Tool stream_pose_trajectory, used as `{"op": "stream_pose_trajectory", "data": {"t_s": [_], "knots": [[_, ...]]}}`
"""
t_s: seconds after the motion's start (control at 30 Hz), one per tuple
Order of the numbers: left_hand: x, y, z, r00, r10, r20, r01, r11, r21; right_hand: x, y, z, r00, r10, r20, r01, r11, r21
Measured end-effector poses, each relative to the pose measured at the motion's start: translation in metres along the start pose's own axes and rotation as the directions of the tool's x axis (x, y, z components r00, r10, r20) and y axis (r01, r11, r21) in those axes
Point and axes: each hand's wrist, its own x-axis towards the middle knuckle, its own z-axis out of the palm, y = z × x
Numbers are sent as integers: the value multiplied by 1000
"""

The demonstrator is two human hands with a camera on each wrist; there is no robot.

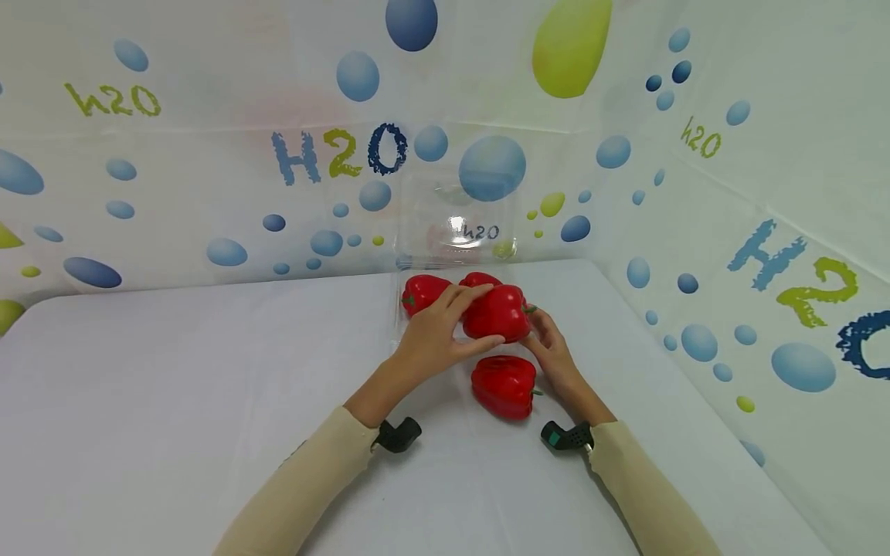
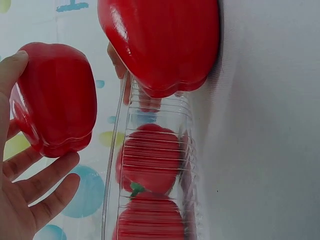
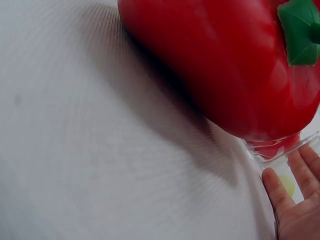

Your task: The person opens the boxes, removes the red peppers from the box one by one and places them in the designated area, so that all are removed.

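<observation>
Pepper (image 1: pixel 495 315), red: gripped by your left hand (image 1: pixel 431 333) above the clear box (image 2: pixel 114 165), stem end towards your right hand (image 1: pixel 554 354), whose fingers lie extended at the box's edge

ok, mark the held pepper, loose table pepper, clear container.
Held pepper (image 1: pixel 497 315): head view, middle of its red side.
Loose table pepper (image 1: pixel 504 388): head view, middle of its red side.
Clear container (image 2: pixel 152 118): left wrist view, ribbed side wall.

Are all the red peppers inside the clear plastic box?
No, one red pepper lies on the white table, outside the clear plastic box.
</observation>
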Motion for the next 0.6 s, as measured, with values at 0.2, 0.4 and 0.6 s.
{"op": "stream_pose_trajectory", "data": {"t_s": [0.2,0.4,0.6], "knots": [[-3,1,-5,1000,3,16,-3,1000,19,0,1,1,1000,-28,-5,28,1000,8],[-5,-1,-9,1000,25,11,-25,999,27,-2,-3,2,999,-32,7,32,999,9],[-9,-2,-14,999,47,13,-47,999,25,-2,-6,2,1000,-24,6,24,1000,3]]}}
